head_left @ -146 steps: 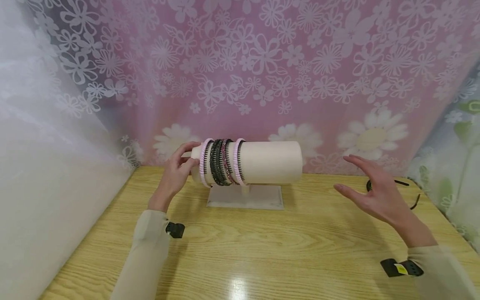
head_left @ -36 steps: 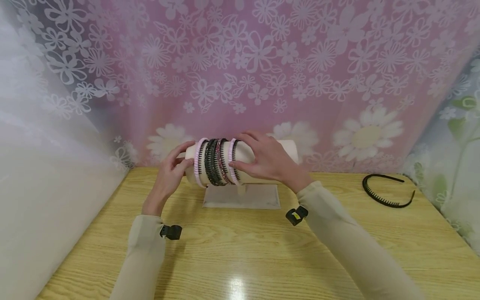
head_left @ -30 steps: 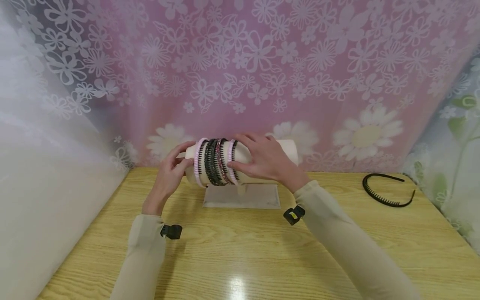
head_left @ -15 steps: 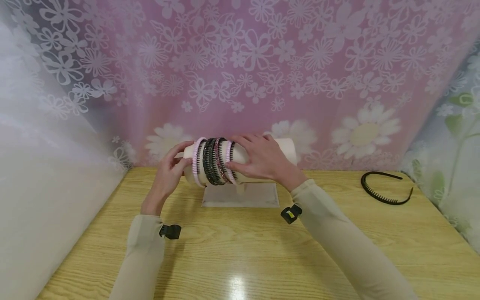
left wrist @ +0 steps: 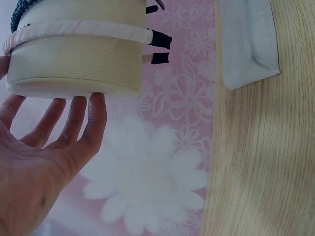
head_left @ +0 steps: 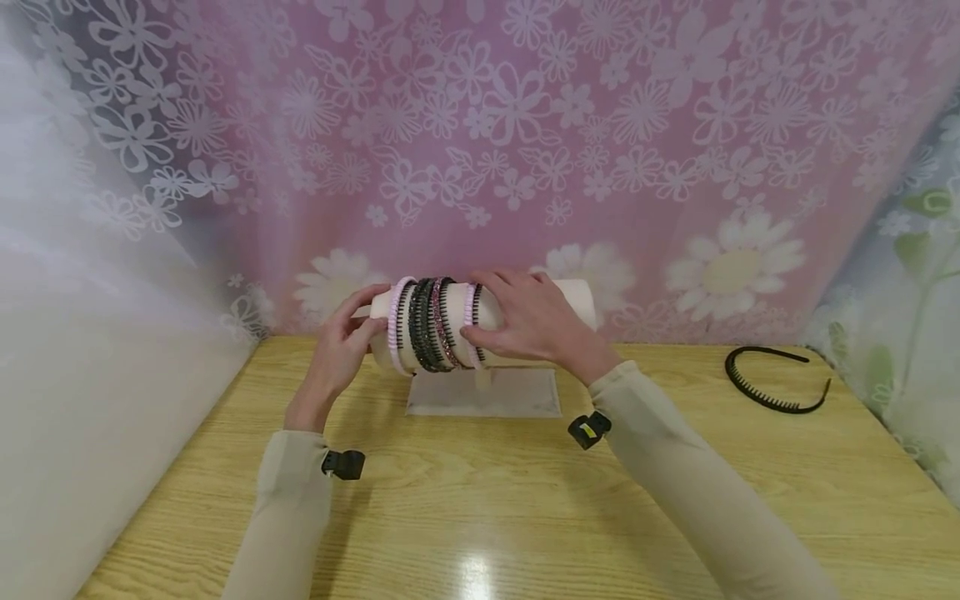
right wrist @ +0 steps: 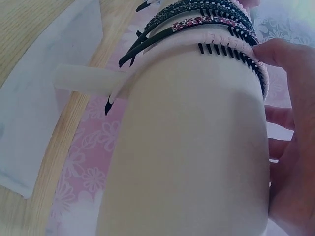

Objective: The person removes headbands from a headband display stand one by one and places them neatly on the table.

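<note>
A cream cylindrical headband stand [head_left: 573,304] lies level on its pale base [head_left: 517,393]. My left hand [head_left: 339,354] grips its left end, thumb in front; the left wrist view shows fingertips against the end face. My right hand [head_left: 536,321] reaches over the cylinder and holds a pale pink toothed headband [head_left: 470,304], thumb on its front and other fingers behind, partly hidden. To its left sit a pink-glitter headband [head_left: 439,312], dark beaded headbands [head_left: 420,325] and another pale pink headband [head_left: 394,329]. In the right wrist view the held headband [right wrist: 167,46] arcs round the cylinder.
A black toothed headband [head_left: 750,393] lies on the wooden table [head_left: 465,500] at the right. A pink floral curtain [head_left: 480,167] hangs behind the stand, with pale sheets at the left and right sides.
My right hand has come from the right of the table onto the right-hand pink headband. In the last half second that headband has shifted slightly right, away from the glitter one. My left hand stays.
</note>
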{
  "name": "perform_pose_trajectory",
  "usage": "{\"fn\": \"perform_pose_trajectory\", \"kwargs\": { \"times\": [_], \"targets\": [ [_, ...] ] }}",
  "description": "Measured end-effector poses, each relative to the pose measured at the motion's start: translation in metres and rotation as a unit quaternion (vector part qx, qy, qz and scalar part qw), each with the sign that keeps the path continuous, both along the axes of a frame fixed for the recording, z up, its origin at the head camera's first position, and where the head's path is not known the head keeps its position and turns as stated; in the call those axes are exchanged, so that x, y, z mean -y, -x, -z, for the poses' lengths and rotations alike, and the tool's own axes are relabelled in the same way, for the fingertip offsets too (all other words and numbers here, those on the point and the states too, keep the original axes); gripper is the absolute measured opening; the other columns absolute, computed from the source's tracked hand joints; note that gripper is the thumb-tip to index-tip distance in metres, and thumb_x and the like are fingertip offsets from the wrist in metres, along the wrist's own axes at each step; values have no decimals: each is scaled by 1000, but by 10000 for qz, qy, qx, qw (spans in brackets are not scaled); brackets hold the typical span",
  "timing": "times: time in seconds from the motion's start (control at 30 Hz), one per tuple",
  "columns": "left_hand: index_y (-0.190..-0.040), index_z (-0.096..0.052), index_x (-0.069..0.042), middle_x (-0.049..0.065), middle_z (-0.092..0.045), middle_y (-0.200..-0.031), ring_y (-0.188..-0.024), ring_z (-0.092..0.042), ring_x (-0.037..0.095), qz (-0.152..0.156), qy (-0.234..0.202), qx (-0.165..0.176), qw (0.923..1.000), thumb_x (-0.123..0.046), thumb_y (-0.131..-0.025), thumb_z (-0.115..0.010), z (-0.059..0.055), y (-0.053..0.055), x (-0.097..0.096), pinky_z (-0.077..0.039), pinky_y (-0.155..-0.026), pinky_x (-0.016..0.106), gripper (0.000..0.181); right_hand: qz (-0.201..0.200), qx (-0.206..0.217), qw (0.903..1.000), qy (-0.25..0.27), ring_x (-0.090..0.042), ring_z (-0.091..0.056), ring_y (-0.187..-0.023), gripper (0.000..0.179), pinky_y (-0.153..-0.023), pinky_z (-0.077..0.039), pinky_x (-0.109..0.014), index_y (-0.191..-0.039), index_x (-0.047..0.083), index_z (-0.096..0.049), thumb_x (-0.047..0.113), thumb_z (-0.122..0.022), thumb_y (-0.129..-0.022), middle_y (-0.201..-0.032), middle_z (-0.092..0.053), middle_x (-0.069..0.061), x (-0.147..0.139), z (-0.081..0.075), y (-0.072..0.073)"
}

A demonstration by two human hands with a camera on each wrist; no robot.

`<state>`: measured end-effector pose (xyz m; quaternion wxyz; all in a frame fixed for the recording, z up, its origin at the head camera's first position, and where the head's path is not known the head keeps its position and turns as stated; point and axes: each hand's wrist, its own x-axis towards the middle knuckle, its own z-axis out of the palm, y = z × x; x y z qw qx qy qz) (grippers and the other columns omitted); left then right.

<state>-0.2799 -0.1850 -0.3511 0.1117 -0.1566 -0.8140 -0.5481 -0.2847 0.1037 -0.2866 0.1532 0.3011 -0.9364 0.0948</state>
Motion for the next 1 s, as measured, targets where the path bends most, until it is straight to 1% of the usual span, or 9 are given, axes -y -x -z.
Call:
{"fn": "perform_pose_trajectory", "kwargs": {
  "times": [0.23,0.53,0.73,0.93,1.0],
  "targets": [
    [-148,-52,-35,4,-49,-149,-125,-62,29,4,-24,-13,10000,-31,-105,-54,-1,-2,0,-58,-83,36,43,-16,131,9999,24,-34,-50,-140,78,-112,-39,-59,-152,16,-46,60,-61,-89,-152,-52,-11,-4,-2,-2],
    [-148,-53,-32,4,-49,-148,-122,-62,28,68,-164,-32,9998,-30,-106,-53,1,-1,-1,-58,-81,34,43,-2,97,10000,9,-34,-49,-141,76,-113,-39,-61,-151,17,-47,59,-61,-89,-152,-53,-11,-10,-1,-2],
    [-149,-53,-29,7,-50,-147,-123,-62,28,47,-197,-50,9998,-28,-105,-53,3,0,-2,-58,-82,33,43,23,155,9998,-74,-37,-48,-141,77,-112,-39,-63,-151,16,-47,60,-61,-89,-153,-53,-10,-15,-3,-3],
    [-149,-53,-31,5,-51,-146,-123,-63,29,20,-151,-116,9998,-28,-105,-53,2,0,-1,-59,-80,30,43,89,193,9998,-50,-37,-50,-140,75,-109,-40,-65,-150,18,-48,59,-62,-89,-151,-54,-11,-21,-4,-3],
    [-148,-54,-31,5,-51,-146,-123,-63,28,19,-159,-94,9998,-28,-105,-54,2,0,-1,-59,-80,31,43,88,195,9998,-41,-37,-50,-139,75,-109,-40,-65,-150,18,-48,59,-63,-89,-151,-54,-11,-23,-4,-4]
  ]
}}
